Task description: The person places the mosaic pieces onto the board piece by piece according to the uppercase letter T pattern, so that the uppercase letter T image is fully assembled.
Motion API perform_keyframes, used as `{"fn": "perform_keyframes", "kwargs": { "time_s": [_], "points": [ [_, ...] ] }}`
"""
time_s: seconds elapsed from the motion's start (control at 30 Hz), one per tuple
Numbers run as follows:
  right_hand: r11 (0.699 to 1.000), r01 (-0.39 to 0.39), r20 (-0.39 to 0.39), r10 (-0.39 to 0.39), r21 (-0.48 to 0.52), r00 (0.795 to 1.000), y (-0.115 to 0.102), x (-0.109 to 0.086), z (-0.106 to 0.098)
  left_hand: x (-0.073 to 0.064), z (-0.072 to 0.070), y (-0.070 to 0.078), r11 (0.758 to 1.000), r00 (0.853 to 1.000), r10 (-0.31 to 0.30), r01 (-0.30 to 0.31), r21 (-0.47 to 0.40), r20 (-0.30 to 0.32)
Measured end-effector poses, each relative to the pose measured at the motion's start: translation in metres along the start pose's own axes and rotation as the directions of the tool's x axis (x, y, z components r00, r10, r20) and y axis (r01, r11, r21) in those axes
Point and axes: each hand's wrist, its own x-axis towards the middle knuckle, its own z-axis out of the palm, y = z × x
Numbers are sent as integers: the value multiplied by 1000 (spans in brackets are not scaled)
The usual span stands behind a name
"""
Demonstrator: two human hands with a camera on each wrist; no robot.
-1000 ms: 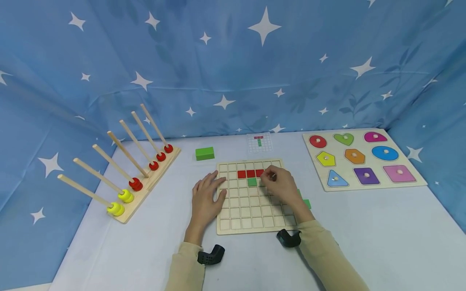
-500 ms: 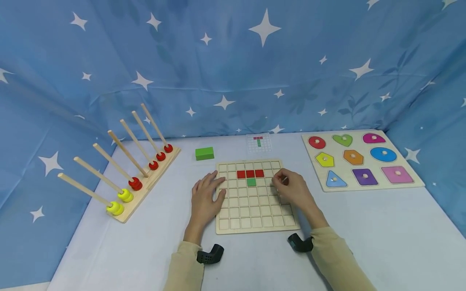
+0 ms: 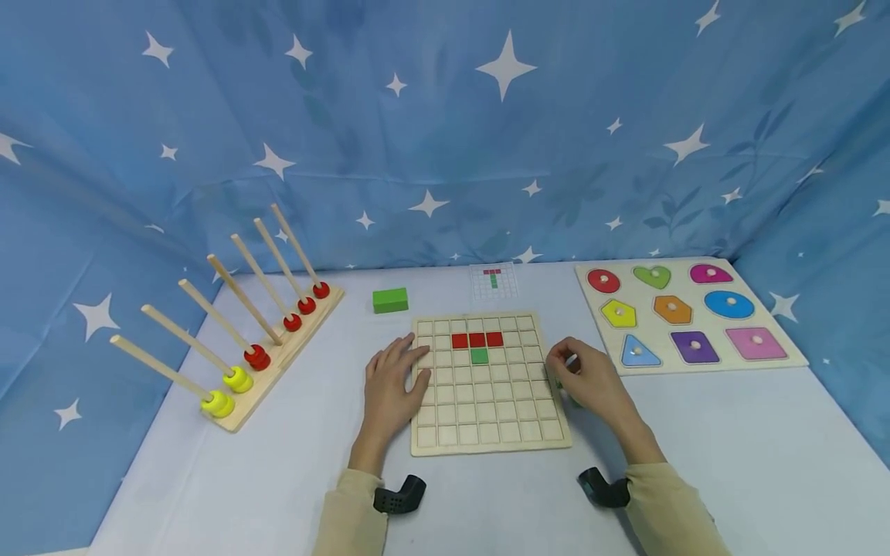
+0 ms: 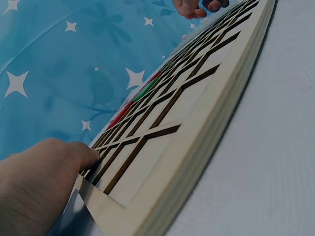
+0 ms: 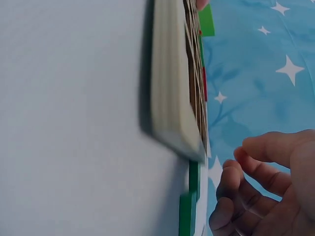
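Observation:
A wooden grid board [image 3: 487,413] lies flat in front of me, bearing a row of red squares [image 3: 476,340] with one green square [image 3: 480,356] below the middle one. My left hand [image 3: 391,386] rests on the board's left edge, fingers spread; its thumb [image 4: 84,153] touches the rim in the left wrist view. Beside the right edge hovers my right hand [image 3: 591,382], fingers loosely bent, thumb and forefinger close together with nothing visible between them. Green pieces [image 5: 187,214] lie by the board's corner in the right wrist view, mostly hidden under that hand in the head view.
Behind the board lie a green block [image 3: 390,300] and a small pattern card [image 3: 478,292] showing a red and green T. A peg stand [image 3: 278,351] with red and yellow beads occupies the left. To the right is a shape puzzle board [image 3: 647,361] with knobbed pieces.
My right hand has moved rightward from beside the red squares to off the board's right edge. My left hand stays on the board, and the coloured squares look the same.

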Motion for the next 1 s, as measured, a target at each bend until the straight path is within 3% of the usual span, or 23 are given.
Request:
{"fn": "perform_keyframes", "kwargs": {
  "time_s": [0.63, 0.83, 1.0],
  "points": [
    [992, -11, 63, 19, -125, 998, 27, -33, -22, 0, 2, 0, 1000, 1000, -11, 12, -15, 15],
    [989, -11, 101, 26, -145, 995, 31, -40, -25, -1, -1, 1, 1000, 1000, 7, -7, -1, 31],
    [989, -11, 122, 29, -145, 992, 30, -43, -26, -1, -8, -2, 996, 991, 89, -89, 3, 104]
  ]
}}
